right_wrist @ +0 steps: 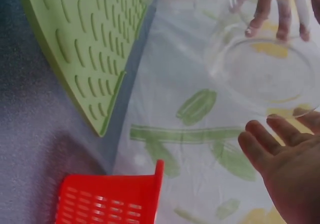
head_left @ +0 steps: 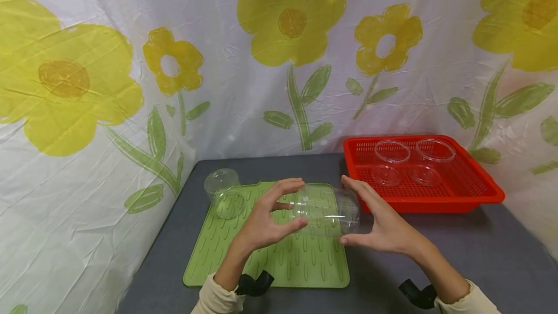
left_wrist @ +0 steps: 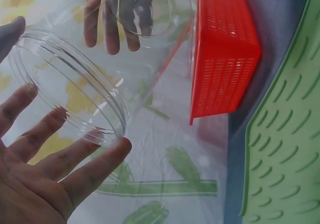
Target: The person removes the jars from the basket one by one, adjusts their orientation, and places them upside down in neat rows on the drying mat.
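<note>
A clear plastic jar (head_left: 324, 212) lies sideways between my two hands, raised over the green mat (head_left: 266, 270). Its ringed rim (left_wrist: 117, 116) faces left, its flat base (right_wrist: 270, 78) right. My left hand (head_left: 267, 221) holds the rim end, thumb on the near side and fingers spread around the far side. Around the base end, my right hand (head_left: 385, 224) spans the jar with thumb below and fingers above. The jar looks see-through and bare inside. Another clear jar (head_left: 223, 185) stands upright on the mat's far left corner.
A red perforated basket (head_left: 471, 203) stands at the back right with two clear jars (head_left: 392, 151) upright in it. The dark grey table (head_left: 383, 280) meets a white flower-printed curtain (head_left: 218, 125) behind and at the sides.
</note>
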Demonstrator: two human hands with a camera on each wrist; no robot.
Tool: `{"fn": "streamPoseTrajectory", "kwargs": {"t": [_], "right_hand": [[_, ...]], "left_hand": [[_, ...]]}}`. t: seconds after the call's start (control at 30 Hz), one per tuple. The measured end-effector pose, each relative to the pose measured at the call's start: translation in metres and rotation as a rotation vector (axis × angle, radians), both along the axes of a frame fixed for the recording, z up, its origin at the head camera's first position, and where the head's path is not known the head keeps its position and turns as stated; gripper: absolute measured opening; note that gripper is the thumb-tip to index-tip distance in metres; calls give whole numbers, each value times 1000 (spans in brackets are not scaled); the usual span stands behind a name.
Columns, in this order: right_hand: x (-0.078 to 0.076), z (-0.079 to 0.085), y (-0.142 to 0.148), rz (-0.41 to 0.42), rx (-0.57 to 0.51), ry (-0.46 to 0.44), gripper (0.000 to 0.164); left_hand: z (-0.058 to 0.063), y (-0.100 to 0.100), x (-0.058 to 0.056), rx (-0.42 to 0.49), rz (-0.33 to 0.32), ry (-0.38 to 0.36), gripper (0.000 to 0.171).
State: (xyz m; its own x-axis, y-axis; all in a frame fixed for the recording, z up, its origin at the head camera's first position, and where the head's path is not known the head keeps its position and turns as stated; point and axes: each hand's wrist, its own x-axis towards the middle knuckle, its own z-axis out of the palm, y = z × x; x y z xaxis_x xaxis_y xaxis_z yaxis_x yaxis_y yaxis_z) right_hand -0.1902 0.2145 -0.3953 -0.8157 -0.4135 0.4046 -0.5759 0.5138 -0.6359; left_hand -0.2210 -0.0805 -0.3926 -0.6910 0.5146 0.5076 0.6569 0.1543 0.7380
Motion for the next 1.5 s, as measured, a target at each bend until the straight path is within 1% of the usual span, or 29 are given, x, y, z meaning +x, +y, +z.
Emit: {"fn": "streamPoseTrajectory", "kwargs": {"t": [0.1,0.23,0.33,0.6,0.77,0.97,1.07,1.2,1.27,1.4,1.5], "right_hand": [[-1,-2,3,17,-45,-14,113],[-3,-4,6,68,-141,-68,111],[-4,-6,6,98,-189,-108,108],[-4,-7,6,155,-266,-152,100],[-4,-8,7,154,-271,-148,97],[-4,-8,9,143,-271,-146,94],[-4,-7,9,138,-269,-152,93],[-5,-6,10,133,-270,-155,92],[-6,-6,11,133,-266,-152,92],[-7,-6,11,115,-239,-152,91],[-7,-5,9,79,-201,-152,92]], "left_hand": [[-2,-1,-1,50,-21,7,69],[-4,-2,-3,96,-58,12,69],[-5,-2,-3,104,-71,17,69],[-4,-1,-2,107,-77,17,69],[-4,0,-1,109,-85,7,69],[-6,1,-2,121,-100,13,70],[-7,1,-3,123,-104,-6,71],[-8,2,-3,107,-96,-46,71],[-7,2,-3,86,-80,-51,71],[-5,3,-2,17,-25,-19,73],[-1,5,-1,-50,18,12,76]]}}
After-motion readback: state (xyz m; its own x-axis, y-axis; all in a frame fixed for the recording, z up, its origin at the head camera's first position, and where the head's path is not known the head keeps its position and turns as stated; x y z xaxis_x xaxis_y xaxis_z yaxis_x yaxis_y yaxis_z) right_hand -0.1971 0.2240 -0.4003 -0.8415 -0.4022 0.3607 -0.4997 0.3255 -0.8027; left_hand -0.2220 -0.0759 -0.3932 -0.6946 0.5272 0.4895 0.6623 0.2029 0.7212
